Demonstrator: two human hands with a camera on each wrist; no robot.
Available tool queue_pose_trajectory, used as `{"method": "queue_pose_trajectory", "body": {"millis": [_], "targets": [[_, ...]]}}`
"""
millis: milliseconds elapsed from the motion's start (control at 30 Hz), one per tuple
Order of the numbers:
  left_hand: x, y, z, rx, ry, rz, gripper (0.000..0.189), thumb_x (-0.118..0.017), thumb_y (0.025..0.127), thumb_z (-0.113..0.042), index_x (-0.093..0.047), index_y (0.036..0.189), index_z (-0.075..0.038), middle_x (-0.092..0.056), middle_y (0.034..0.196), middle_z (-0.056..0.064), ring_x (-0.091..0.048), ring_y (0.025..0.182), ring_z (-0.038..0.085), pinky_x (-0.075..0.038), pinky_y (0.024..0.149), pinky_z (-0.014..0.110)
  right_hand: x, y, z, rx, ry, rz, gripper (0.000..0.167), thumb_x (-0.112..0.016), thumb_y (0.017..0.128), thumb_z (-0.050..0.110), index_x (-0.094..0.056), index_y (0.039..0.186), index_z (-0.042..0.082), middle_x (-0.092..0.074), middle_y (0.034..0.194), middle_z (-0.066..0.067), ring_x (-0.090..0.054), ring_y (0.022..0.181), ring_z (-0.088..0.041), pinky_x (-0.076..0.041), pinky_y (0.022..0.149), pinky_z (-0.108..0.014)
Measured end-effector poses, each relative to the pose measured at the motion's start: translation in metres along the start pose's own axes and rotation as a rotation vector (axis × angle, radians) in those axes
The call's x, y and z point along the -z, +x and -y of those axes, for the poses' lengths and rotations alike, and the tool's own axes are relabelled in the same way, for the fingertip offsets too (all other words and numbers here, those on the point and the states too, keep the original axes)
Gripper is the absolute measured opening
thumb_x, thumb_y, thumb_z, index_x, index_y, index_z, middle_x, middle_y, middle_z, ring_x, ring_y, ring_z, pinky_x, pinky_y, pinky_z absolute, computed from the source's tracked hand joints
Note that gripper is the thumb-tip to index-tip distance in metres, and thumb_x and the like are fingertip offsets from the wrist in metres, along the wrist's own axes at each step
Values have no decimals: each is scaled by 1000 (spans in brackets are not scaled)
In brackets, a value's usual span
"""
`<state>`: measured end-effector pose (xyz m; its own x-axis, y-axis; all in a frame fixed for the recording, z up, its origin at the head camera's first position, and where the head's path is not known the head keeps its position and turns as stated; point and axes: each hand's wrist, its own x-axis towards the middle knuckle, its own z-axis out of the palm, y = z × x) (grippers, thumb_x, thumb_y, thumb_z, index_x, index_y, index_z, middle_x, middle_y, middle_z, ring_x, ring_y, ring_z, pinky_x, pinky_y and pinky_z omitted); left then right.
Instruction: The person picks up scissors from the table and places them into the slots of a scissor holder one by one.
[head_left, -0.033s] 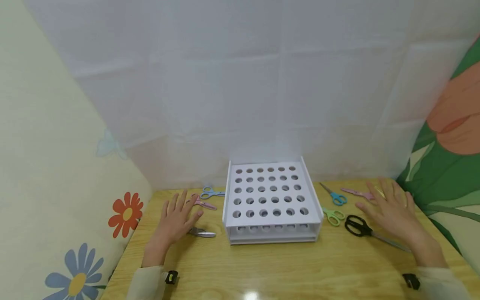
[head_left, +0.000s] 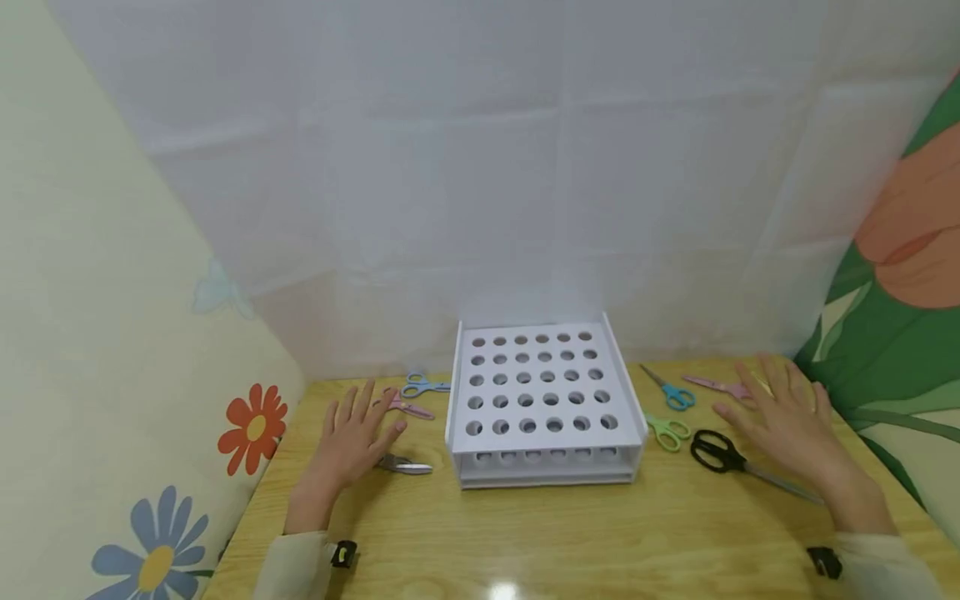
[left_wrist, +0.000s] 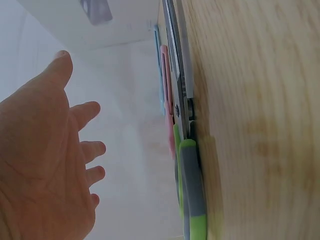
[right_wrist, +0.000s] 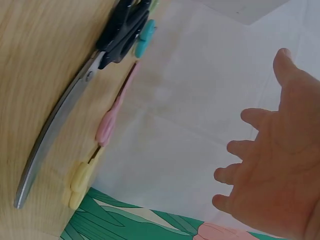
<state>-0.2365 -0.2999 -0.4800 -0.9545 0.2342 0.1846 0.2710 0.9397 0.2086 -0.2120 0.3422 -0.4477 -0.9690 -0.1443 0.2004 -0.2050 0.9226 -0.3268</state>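
Observation:
My left hand (head_left: 348, 446) hovers palm down with fingers spread, holding nothing. Below it lie scissors with grey and green handles (left_wrist: 192, 172), their blades (head_left: 411, 467) showing past the thumb. Pink scissors (head_left: 414, 409) and light blue scissors (head_left: 429, 386) lie just beyond. Over the right side, my right hand (head_left: 798, 433) is also raised with spread fingers and holds nothing. Nearest to it are black-handled scissors (head_left: 733, 461), pink scissors (right_wrist: 107, 127) and yellow scissors (right_wrist: 81, 175), the last mostly hidden by the hand in the head view.
A white rack (head_left: 540, 412) with rows of round holes stands mid-table against the white backdrop (head_left: 525, 208). Right of it lie blue scissors (head_left: 678, 398) and green scissors (head_left: 655, 422). Painted walls (head_left: 187, 400) border both sides of the wooden table (head_left: 525, 533).

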Motion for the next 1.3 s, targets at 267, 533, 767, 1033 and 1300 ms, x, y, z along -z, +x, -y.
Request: {"method": "queue_pose_trajectory", "body": {"millis": [267,533,767,1033,1300], "targets": [[-2,-1,4,15,-38,-55,68,-46,105,-54,-41,156,-10,-21,162,25,-15,146,50,-6,112,70,6,9,0,97,31,-124,77,-55,104,44,-22,161,4,-7,163,-32,-7,143,-58,0,103,-80],[14,-6,22,48,-2,-13,58,-59,104,-38,-47,150,-5,-38,152,31,-33,137,54,-21,106,74,13,1,37,146,392,-94,56,-50,109,26,-32,160,11,-35,156,-25,-42,129,-51,-38,89,-74],[17,-8,35,170,-53,100,58,-58,104,-35,-45,150,-1,-44,144,33,-43,126,58,-31,96,78,1,-1,70,284,454,-79,46,-55,107,14,-47,152,15,-58,139,-10,-54,121,-24,-42,93,-29],[26,-16,43,310,-9,164,60,-57,103,-38,-50,141,9,-46,133,39,-48,118,59,-37,91,76,-18,1,80,352,613,23,47,-53,106,6,-46,152,16,-57,139,-9,-55,124,-22,-43,96,-17],[35,-27,52,359,-28,178,41,-67,98,-26,-65,119,9,-63,110,25,-60,98,39,-50,79,59,-34,5,86,326,779,127,47,-52,107,7,-43,153,6,-52,143,-19,-58,123,-20,-53,90,-29]]}}
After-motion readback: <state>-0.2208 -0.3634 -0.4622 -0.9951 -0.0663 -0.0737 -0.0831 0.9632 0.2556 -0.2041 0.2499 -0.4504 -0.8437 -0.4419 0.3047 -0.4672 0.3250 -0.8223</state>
